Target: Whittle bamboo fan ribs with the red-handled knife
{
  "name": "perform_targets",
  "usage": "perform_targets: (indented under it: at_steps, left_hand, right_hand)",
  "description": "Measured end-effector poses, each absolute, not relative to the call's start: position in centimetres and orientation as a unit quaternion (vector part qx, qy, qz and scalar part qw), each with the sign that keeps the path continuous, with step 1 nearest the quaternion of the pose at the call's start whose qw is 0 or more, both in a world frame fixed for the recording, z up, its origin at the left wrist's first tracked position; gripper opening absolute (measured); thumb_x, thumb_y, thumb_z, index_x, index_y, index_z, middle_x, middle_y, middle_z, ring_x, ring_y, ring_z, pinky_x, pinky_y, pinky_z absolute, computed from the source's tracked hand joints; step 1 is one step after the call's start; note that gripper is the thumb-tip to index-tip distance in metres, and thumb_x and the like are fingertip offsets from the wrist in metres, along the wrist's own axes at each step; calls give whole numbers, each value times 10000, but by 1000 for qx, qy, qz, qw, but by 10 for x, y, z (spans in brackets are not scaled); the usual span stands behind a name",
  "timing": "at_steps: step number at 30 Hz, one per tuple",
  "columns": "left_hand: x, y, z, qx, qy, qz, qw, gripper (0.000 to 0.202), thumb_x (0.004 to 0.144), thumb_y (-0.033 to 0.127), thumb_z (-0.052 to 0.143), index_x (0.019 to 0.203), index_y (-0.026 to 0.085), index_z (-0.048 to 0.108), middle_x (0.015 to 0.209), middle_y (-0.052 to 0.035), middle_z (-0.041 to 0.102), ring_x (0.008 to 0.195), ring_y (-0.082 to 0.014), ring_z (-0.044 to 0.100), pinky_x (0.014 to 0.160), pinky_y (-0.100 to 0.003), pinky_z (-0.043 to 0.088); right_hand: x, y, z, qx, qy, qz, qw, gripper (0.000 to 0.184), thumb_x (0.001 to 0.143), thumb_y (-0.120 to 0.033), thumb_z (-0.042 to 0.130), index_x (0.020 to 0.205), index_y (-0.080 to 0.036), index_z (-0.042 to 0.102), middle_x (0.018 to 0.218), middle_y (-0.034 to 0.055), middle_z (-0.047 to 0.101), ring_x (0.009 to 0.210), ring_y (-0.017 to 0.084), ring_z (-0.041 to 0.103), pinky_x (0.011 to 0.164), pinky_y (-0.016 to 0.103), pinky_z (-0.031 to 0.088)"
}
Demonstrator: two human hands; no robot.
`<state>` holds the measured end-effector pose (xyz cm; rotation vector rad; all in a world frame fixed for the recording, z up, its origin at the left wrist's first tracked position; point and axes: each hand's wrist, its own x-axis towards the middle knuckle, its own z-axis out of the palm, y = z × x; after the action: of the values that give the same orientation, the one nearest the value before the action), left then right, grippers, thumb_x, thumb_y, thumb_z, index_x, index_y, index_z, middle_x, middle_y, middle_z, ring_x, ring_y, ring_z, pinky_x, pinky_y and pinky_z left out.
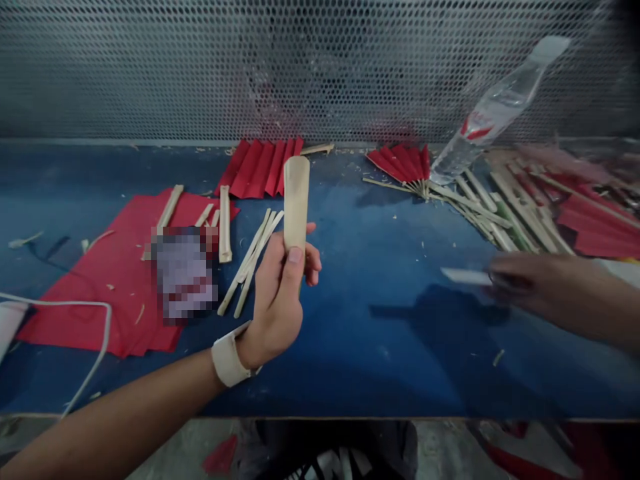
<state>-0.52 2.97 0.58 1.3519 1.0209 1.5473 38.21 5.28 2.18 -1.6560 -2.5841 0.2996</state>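
Note:
My left hand (277,293), with a white band on its wrist, holds a flat, pale bamboo slat (297,193) upright between thumb and fingers, above the blue table. The slat's top end is rounded. Off to the right, my right hand (520,283) is blurred by motion and closed around what looks like a knife (465,276). Its pale blade points left, apart from the slat. Thin bamboo strips (253,263) lie crossed on the table just left of my left hand. A pleated red paper (260,168) rests behind the slat.
Red paper sheets (95,287), bamboo pieces (225,223) and a pixelated item (185,277) lie at left, near a white cable (107,333). A small red fan (403,167), a water bottle (500,113) and piled bamboo (520,200) stand or lie at right. Perforated metal (200,73) backs the table.

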Motion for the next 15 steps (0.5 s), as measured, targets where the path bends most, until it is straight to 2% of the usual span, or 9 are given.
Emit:
perform_targets:
  at_steps: [2,5,8,11,13,15]
  left_hand:
    - [-4,30,6,534,408,605,428,255,1107,325,458,1249,190,621,843,-4,616,664,-105,557,617,-243,514]
    - [-3,31,4,523,408,587,464,252,1103,345,468,1259,194,595,863,-6,627,646,-99,571,594,-236,512]
    - [-4,33,1,506,417,558,509,212,1095,324,475,1235,192,563,936,-25,663,661,-99,635,610,-241,525]
    - [-4,35,-3,485,423,537,546,171,1081,312,480,1174,186,550,1002,-47,683,671,-106,678,603,-245,540]
    - [-5,36,-6,478,419,531,560,156,1070,310,488,1146,189,551,1004,-45,683,658,-104,676,572,-236,537]
    - [-5,37,-8,487,412,526,563,147,1060,299,499,1146,194,556,990,-38,676,648,-103,669,541,-225,527]
  right_hand:
    - [357,71,41,-578,-807,22,115,292,891,-550,618,849,-277,712,797,58,716,675,227,645,610,367,443]
    - [309,82,55,-586,-765,137,228,327,860,-548,699,859,-222,717,604,-12,555,530,148,495,551,316,382]
    - [260,89,52,-557,-744,206,306,353,871,-537,697,984,-202,693,637,-38,515,550,138,464,556,301,381]
    - [227,100,44,-500,-777,159,347,296,966,-400,561,1155,-197,666,796,19,593,681,181,541,668,334,435]
    - [220,105,42,-471,-801,102,356,257,984,-337,505,1140,-197,652,970,85,645,868,229,608,804,382,468]
    - [228,104,44,-452,-827,90,321,237,985,-351,519,1114,-201,650,1036,104,652,941,249,620,846,398,470]
